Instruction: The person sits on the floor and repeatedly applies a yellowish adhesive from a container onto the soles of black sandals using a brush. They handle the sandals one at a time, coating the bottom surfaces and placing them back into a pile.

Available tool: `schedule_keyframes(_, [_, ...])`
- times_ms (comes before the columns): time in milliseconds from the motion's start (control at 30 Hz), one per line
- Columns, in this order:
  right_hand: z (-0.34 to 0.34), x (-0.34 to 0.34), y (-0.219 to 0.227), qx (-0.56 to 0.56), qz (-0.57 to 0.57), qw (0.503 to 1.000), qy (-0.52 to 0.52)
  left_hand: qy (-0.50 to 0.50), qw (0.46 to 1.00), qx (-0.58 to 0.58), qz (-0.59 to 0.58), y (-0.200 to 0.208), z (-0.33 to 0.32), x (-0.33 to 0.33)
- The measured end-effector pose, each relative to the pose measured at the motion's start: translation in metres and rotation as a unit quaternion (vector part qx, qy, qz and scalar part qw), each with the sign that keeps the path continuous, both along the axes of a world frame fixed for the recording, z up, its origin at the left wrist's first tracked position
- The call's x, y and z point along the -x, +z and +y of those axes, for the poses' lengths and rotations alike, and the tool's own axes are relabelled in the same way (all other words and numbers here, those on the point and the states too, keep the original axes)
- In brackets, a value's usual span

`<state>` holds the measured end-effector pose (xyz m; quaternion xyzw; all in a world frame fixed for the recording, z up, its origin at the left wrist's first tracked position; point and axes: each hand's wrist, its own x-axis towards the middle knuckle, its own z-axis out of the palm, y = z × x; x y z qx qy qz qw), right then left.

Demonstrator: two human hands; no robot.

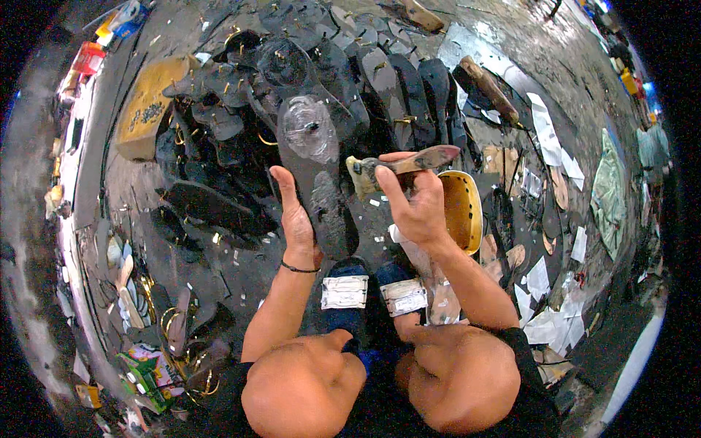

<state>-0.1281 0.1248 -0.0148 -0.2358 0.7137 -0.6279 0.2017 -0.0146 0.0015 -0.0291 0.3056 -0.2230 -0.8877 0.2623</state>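
My left hand grips a long dark shoe sole by its edge, thumb along the left side and fingers hidden underneath. A shiny wet patch covers the sole's far end, and a duller grainy patch lies nearer its middle. Between the thumb and fingers of my right hand is a brush with a wooden handle. Its pale yellowish bristles point left, just beside the sole and apart from it. Next to my right wrist stands a yellow tub, partly hidden by that hand.
Many dark soles with gold-coloured fittings lie beyond my hands. A worn yellow block sits at the left and a wooden piece at the far right. White paper scraps litter the right. My feet wear white-strapped sandals.
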Motion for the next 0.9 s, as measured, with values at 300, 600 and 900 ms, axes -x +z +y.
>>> schedule_keyframes(300, [0.001, -0.036, -0.008, -0.029, 0.094, 0.993, 0.065, 0.001, 0.996, -0.011, -0.092, -0.025, -0.007, -0.022])
schedule_keyframes(600, [0.044, -0.011, -0.004, -0.001, -0.111, 0.993, 0.030, 0.143, 0.988, -0.015, 0.058, 0.009, -0.088, -0.090])
schedule_keyframes(900, [0.055, -0.028, -0.026, 0.003, -0.178, 0.984, 0.021, 0.390, 0.784, 0.376, -0.305, -0.110, -0.103, -0.186])
